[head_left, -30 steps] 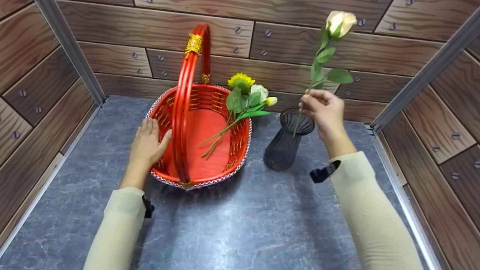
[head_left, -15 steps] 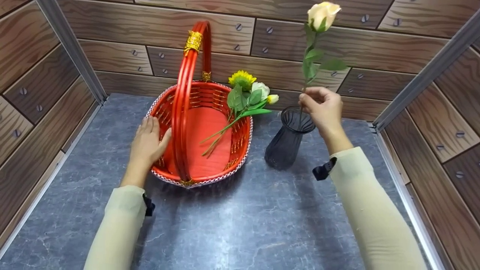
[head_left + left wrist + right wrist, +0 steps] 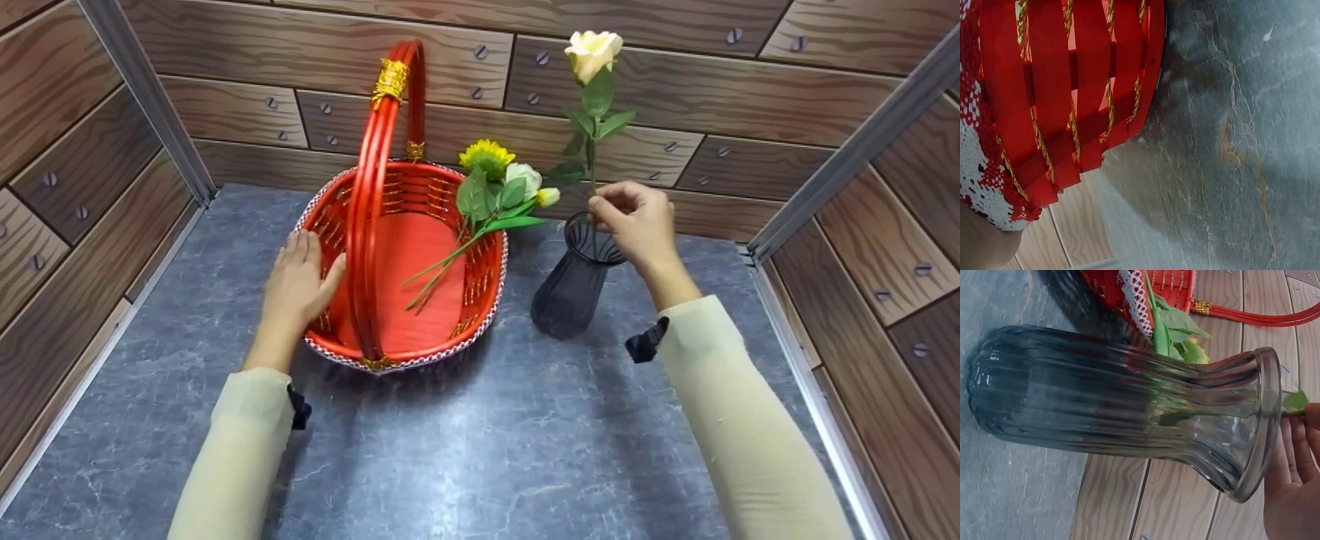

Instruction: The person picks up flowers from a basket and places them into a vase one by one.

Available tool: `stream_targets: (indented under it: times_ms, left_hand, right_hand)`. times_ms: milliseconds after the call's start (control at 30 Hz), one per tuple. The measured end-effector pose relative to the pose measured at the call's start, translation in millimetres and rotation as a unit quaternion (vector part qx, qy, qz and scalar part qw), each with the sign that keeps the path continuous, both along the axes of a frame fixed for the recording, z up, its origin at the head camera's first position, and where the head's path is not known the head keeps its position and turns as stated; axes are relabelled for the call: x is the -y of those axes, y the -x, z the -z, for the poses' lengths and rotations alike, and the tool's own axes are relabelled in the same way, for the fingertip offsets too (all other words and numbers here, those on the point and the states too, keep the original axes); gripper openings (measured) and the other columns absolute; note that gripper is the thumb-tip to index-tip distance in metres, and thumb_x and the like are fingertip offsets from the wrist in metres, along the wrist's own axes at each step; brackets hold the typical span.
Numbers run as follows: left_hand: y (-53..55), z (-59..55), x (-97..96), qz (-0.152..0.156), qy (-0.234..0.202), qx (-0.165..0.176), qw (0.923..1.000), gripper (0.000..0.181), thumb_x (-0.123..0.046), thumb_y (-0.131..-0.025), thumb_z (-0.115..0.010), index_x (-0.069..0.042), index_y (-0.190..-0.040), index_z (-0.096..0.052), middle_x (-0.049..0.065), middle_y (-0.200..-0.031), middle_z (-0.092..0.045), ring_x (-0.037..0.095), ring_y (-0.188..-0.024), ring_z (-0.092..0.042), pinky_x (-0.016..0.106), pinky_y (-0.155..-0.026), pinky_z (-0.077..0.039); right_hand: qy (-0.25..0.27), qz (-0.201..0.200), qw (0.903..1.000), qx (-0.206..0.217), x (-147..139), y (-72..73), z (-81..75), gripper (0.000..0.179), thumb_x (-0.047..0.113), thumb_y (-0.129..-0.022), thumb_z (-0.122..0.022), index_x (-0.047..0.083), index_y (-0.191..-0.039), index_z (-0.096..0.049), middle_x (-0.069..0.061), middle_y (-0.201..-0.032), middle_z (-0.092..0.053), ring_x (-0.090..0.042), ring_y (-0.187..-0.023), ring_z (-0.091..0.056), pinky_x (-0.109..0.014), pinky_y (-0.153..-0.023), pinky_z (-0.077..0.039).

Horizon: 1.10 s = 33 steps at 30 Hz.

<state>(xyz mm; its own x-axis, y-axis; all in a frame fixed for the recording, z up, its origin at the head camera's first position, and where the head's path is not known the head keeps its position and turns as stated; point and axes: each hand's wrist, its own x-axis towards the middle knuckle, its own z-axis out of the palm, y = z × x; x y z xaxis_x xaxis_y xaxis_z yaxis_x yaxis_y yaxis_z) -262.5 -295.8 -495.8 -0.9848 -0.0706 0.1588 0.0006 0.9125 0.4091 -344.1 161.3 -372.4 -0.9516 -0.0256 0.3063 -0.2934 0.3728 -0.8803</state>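
My right hand point(image 3: 637, 225) pinches the green stem of a pale cream rose point(image 3: 594, 56) just above the mouth of a dark ribbed glass vase point(image 3: 568, 296). The lower stem runs down inside the rim, and the bloom stands upright against the back wall. In the right wrist view the clear vase point(image 3: 1129, 394) fills the middle, with fingers at its lip. My left hand point(image 3: 298, 281) rests on the left rim of a red woven basket point(image 3: 420, 352), thumb to the inside. Its wall point(image 3: 1067, 84) shows close in the left wrist view.
Inside the basket, against its right rim, lean a yellow sunflower point(image 3: 487, 157), a white rose point(image 3: 523, 178) and a yellow bud point(image 3: 548, 196). The tall basket handle point(image 3: 366, 210) arches over it. Wood-patterned panels point(image 3: 600, 90) enclose the grey marbled table point(image 3: 450, 465) on the sides and back.
The rose has moved left and turned, its stem sinking deeper into the vase mouth as my right hand shifts slightly left. My left hand stays on the basket rim.
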Motion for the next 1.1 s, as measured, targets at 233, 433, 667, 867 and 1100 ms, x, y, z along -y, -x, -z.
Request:
stream_targets:
  times_ms: [233,433,667,867,1100]
  left_hand:
    - [1.0,0.3,0.0,-0.003,0.0,-0.007,1.0,0.086,-0.059,-0.103,-0.029,0.011,-0.153,-0.022,0.031,-0.16,-0.018,0.045,-0.151,-0.012,0.053,-0.124,-0.008]
    - [2.1,-0.1,-0.7,-0.001,-0.003,-0.004,1.0,0.089,-0.063,-0.102,-0.025,0.01,-0.153,-0.021,0.031,-0.16,-0.017,0.045,-0.151,-0.01,0.054,-0.124,-0.008]
    - [0.3,-0.2,-1.1,0.0,-0.006,0.002,1.0,0.091,-0.065,-0.102,-0.022,0.009,-0.154,-0.019,0.03,-0.161,-0.015,0.045,-0.151,-0.008,0.054,-0.124,-0.007]
    - [0.0,-1.1,-1.7,0.001,-0.01,-0.001,1.0,0.091,-0.065,-0.102,-0.022,0.009,-0.154,-0.02,0.029,-0.162,-0.015,0.045,-0.151,-0.009,0.054,-0.124,-0.007]
    - [0.0,-1.6,-1.8,-0.001,-0.007,0.006,1.0,0.091,-0.065,-0.101,-0.022,0.009,-0.154,-0.019,0.029,-0.162,-0.015,0.044,-0.152,-0.008,0.054,-0.124,-0.007]
  right_hand:
    - [-0.042,-0.006,0.999,-0.011,-2,-1.9,0.0,0.018,0.011,-0.09,-0.071,0.001,-0.106,-0.071,-0.003,-0.084,-0.074,-0.008,-0.069,-0.069,-0.022,-0.064,-0.059]
    - [-0.099,0.017,0.9946,-0.025,-1,-2.4,2.9,0.015,0.014,-0.09,-0.071,0.004,-0.101,-0.072,-0.007,-0.085,-0.075,-0.005,-0.066,-0.067,-0.018,-0.062,-0.057]
    - [-0.144,0.019,0.9893,-0.012,3,-5.8,3.5,0.012,0.013,-0.088,-0.07,0.006,-0.099,-0.071,-0.007,-0.086,-0.075,-0.009,-0.064,-0.068,-0.017,-0.058,-0.055]
    - [-0.182,0.002,0.9831,0.019,1,-5.1,0.4,0.01,0.011,-0.089,-0.07,0.005,-0.096,-0.07,-0.009,-0.087,-0.075,-0.012,-0.065,-0.069,-0.017,-0.058,-0.056]
    - [-0.238,-0.032,0.9695,0.049,-5,-5.3,-6.7,0.011,0.012,-0.089,-0.07,0.003,-0.096,-0.069,-0.011,-0.088,-0.074,-0.005,-0.061,-0.065,-0.018,-0.058,-0.054]
